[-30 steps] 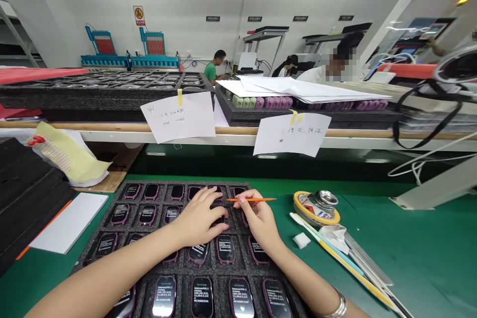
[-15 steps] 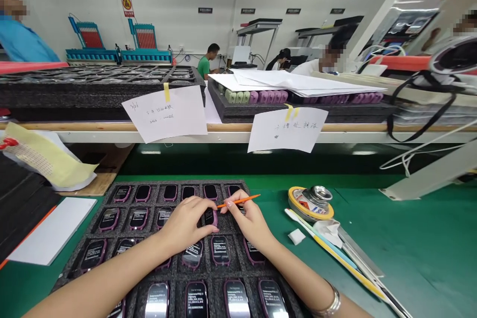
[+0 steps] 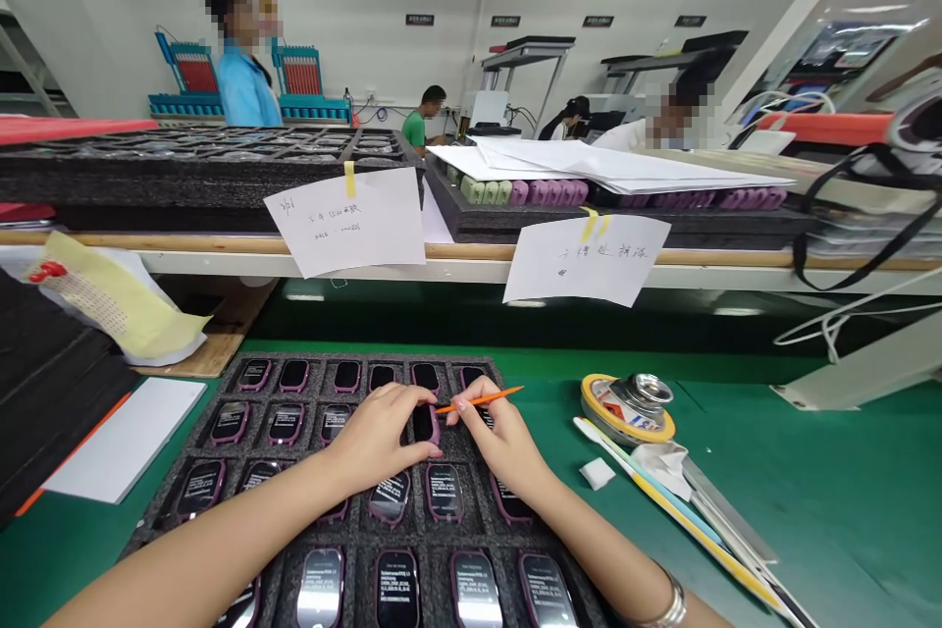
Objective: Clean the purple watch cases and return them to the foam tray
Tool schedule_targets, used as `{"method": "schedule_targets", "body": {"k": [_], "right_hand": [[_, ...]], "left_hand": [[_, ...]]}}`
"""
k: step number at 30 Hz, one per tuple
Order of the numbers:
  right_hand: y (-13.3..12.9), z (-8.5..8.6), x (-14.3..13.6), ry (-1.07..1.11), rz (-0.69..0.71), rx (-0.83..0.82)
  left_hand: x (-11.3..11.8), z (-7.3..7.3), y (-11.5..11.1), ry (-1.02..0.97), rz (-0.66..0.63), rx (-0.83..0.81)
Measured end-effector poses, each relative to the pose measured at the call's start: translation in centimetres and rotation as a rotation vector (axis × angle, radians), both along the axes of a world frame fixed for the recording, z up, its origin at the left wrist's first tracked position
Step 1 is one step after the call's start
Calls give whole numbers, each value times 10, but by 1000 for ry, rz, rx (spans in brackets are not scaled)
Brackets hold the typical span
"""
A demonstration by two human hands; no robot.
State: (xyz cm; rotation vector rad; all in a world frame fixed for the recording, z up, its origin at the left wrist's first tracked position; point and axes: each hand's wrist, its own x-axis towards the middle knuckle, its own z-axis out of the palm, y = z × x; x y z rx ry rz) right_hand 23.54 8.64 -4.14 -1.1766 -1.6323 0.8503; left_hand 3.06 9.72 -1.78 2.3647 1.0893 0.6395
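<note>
Left hand (image 3: 377,440) has closed on a watch (image 3: 425,425); right hand (image 3: 501,437) pinches an orange stick (image 3: 491,397) near it; open counter (image 3: 751,437) borders the tray's (image 3: 473,486) right edge.

On the worktop (image 3: 736,471) I record the foam tray (image 3: 475,535), watches (image 3: 398,589) seated in its compartments. Right of it lie the tape roll (image 3: 628,409), the small pad (image 3: 597,474) and the brushes (image 3: 684,520); left, the card stack (image 3: 127,439). Behind, the shelf (image 3: 471,270) carries further trays (image 3: 221,179), papers (image 3: 625,167) atop the right one.
</note>
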Motion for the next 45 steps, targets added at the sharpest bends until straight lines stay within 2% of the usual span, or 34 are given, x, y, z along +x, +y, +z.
{"method": "schedule_targets", "body": {"k": [7,13,17,22,25,34,40,45], "right_hand": [[-2,0,-2,68,-45,19],[0,-2,16,234,-229,52],[2,-13,32,337,-307,51],[4,-24,42,433,-292,23],[6,-26,46,472,-278,2],[9,-28,48,519,-250,-25],[2,-21,43,497,-206,-52],[-1,-23,38,465,-167,-74]], "left_hand": [[0,4,-4,64,-43,46],[7,6,-5,119,-53,129],[29,2,-1,145,-113,185],[66,-10,6,161,-190,231],[76,-14,10,167,-212,253],[67,-6,13,178,-224,266],[56,-6,8,84,-157,223],[55,-7,7,26,-152,203]]}}
